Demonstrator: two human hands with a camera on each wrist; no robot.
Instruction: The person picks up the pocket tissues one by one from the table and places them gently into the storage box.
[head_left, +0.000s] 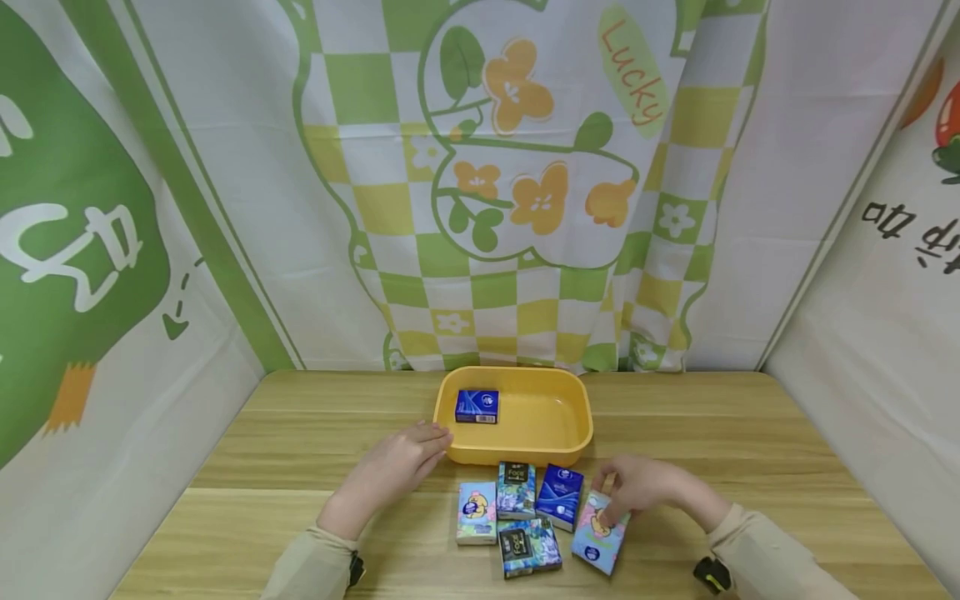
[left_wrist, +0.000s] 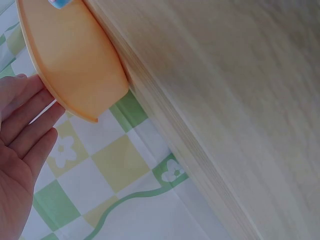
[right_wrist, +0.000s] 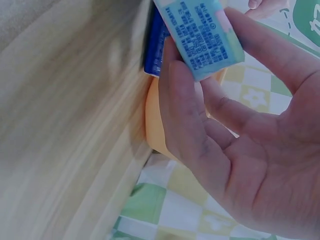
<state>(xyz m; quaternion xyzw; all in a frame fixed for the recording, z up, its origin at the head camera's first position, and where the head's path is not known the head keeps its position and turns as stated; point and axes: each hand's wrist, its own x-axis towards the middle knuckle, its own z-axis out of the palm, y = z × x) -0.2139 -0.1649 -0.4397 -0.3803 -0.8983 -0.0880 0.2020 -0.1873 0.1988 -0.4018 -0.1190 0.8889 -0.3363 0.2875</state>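
My right hand (head_left: 639,487) pinches a pale blue and pink pocket tissue pack (head_left: 596,540) with a yellow cartoon figure. In the right wrist view, thumb and fingertips clasp the sides of this pack (right_wrist: 202,42), whose printed text faces the camera. Straight fingers of my left hand (head_left: 397,458) touch the near left corner of the yellow plastic bin (head_left: 517,457); the left wrist view has these fingertips against the bin's rim (left_wrist: 50,95). One dark blue tissue pack (head_left: 477,406) lies inside the bin, towards its left.
Left of the held pack lie a dark blue tissue pack (head_left: 559,497), two green-blue patterned packs, one upper (head_left: 516,490) and one lower (head_left: 529,547), and another pale cartoon pack (head_left: 476,512). A checked curtain (head_left: 525,300) hangs behind the wooden table (head_left: 337,400).
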